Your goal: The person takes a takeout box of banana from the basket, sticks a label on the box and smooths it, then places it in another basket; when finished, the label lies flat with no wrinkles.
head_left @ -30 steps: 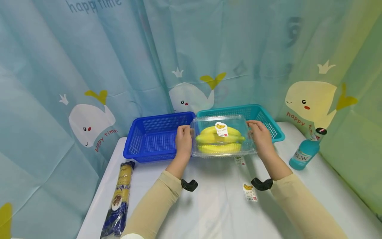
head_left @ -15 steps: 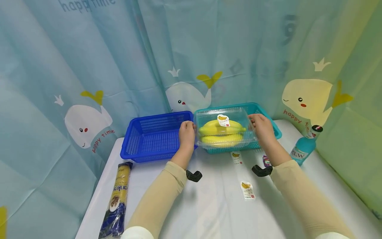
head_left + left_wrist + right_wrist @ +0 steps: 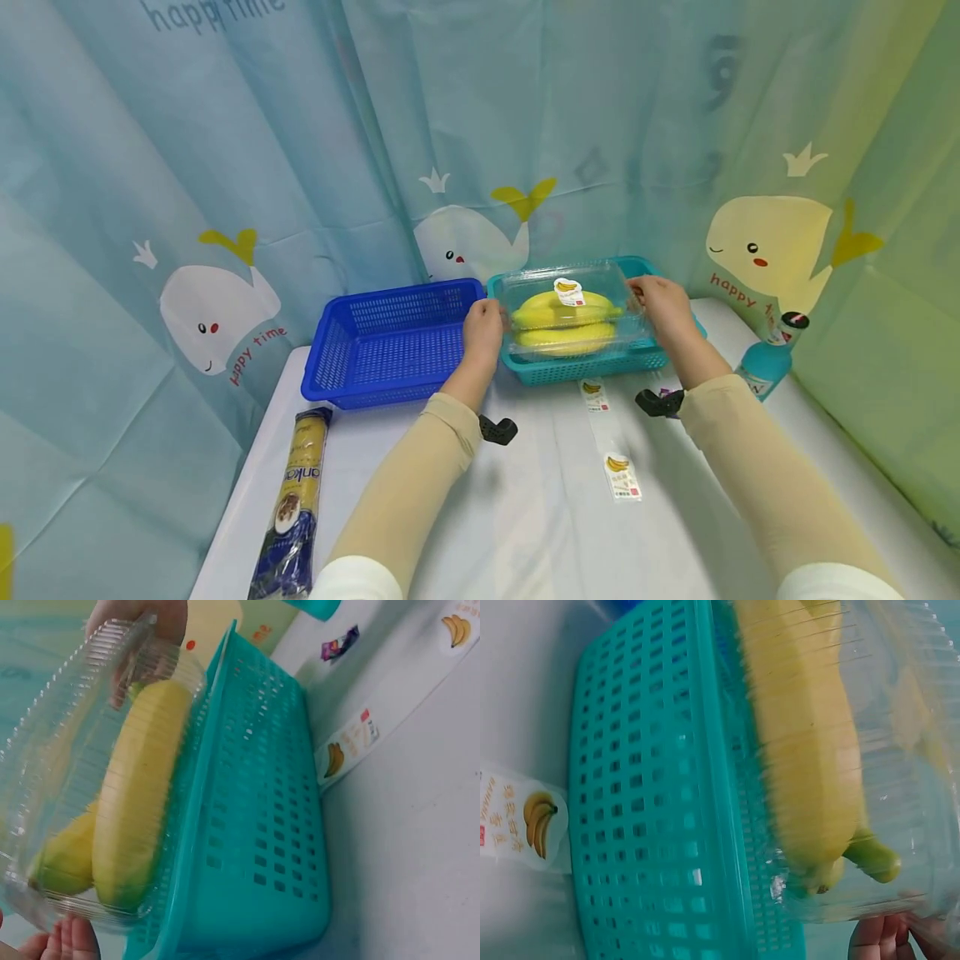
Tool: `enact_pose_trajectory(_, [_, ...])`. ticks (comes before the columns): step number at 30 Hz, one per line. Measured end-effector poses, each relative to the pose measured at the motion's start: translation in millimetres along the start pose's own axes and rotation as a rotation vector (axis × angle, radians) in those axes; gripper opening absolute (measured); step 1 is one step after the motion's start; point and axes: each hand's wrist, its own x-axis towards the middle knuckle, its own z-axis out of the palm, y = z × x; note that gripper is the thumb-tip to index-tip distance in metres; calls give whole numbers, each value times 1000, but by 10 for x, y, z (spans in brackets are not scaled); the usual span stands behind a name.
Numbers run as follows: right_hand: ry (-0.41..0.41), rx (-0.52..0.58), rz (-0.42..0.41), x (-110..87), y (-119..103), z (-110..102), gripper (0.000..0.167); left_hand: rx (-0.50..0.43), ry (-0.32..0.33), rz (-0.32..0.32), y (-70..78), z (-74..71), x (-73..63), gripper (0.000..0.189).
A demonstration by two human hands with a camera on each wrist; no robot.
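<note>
A clear plastic clamshell box (image 3: 600,279) with yellow bananas (image 3: 566,337) inside is held level by both hands. It lies over the opening of a teal perforated basket (image 3: 577,368); in the right wrist view the box (image 3: 911,787) sits at or just above the basket's rim (image 3: 724,780). My left hand (image 3: 483,331) grips the left end, its fingers seen at the box's lower edge in the left wrist view. At the other end, my right hand (image 3: 663,307) pinches the box's edge. A banana sticker (image 3: 568,292) is on the lid.
To the left stands a blue perforated basket (image 3: 390,358). A long yellow-and-blue food packet (image 3: 296,492) lies at the table's left side. A turquoise bottle (image 3: 768,362) stands at the right. Banana labels (image 3: 622,477) and a small purple packet (image 3: 340,645) lie on the table.
Both hands have carried the box of bananas away from the person and slightly right, from in front of the teal basket to over it. The small purple packet has come into view.
</note>
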Motion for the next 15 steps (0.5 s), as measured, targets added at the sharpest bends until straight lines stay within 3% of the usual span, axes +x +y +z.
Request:
enact_pose_trajectory(7, [-9, -60, 37, 169, 14, -21, 53, 93, -55, 32, 31, 106, 20, 33])
enact_pose_trajectory(11, [-7, -60, 55, 265, 56, -35, 51, 150, -95, 0, 37, 176, 11, 48])
enact_pose_trajectory(15, [-41, -42, 65, 345, 115, -45, 34, 186, -114, -22, 26, 235, 13, 58])
